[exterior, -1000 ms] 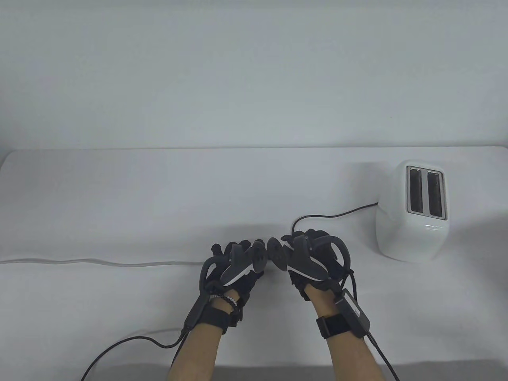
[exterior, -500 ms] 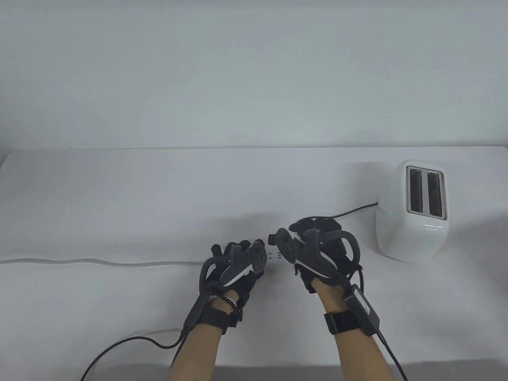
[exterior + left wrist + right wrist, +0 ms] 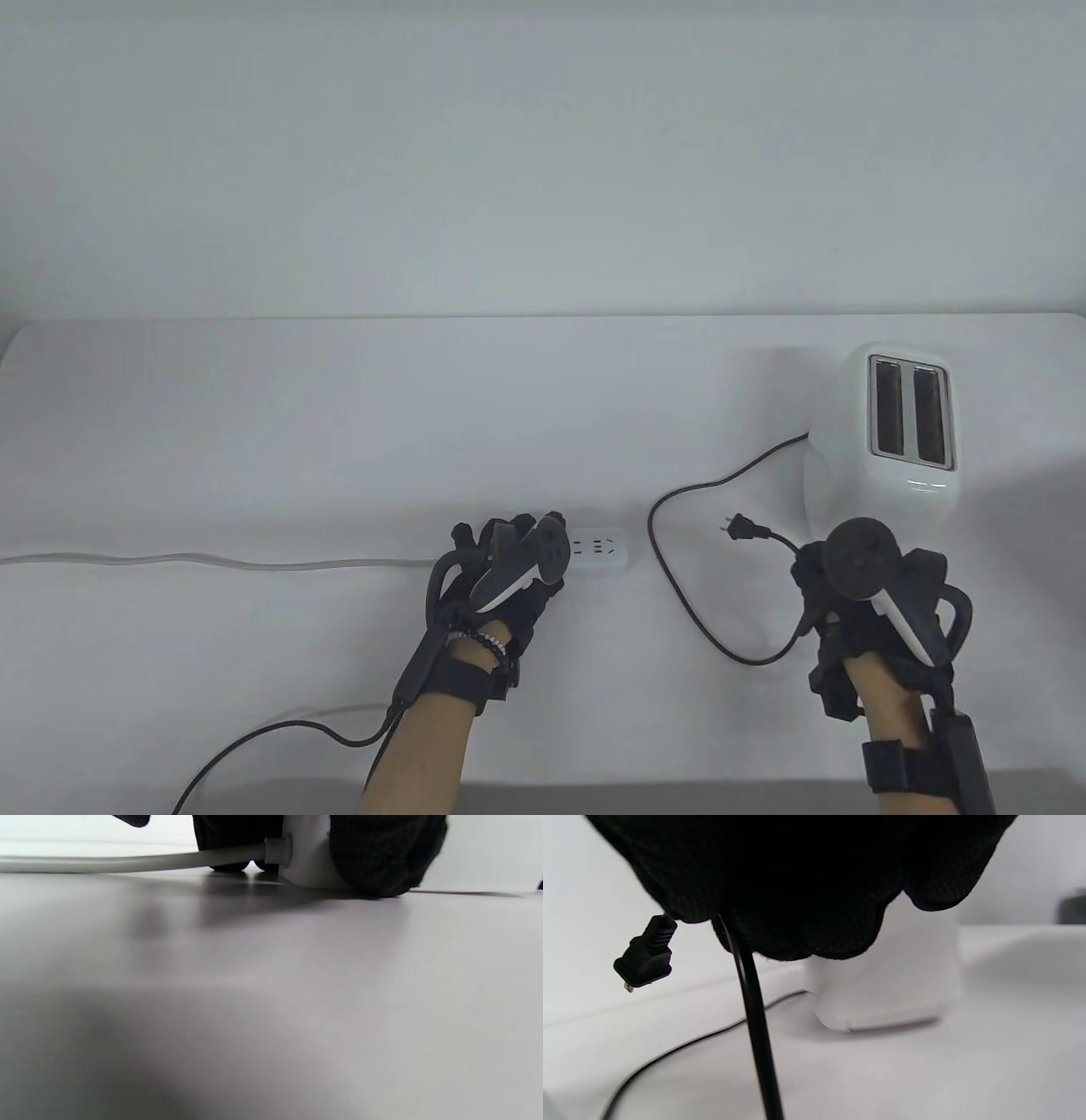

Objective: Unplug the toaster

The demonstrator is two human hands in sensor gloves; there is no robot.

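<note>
The white toaster [image 3: 882, 458] stands at the right of the table. Its black cord [image 3: 679, 586] loops across the table. The black plug [image 3: 740, 528] is out of the white power strip [image 3: 601, 552] and sticks out in the air left of my right hand [image 3: 819, 586]. That hand grips the cord just behind the plug, in front of the toaster. In the right wrist view the plug [image 3: 642, 961] and cord [image 3: 755, 1027] hang below the glove, with the toaster [image 3: 882, 993] behind. My left hand [image 3: 509, 531] holds the strip's left end; its fingers [image 3: 382, 857] wrap the strip [image 3: 305, 853].
The strip's white cable [image 3: 212, 560] runs left to the table edge and also shows in the left wrist view [image 3: 127, 862]. Black glove leads [image 3: 280, 730] trail off the front edge. The back wall stands behind the table.
My right hand pulled the plug out of the strip and carried it right and toward me, to just in front of the toaster. The cord now loops on the table. My left hand stayed.
</note>
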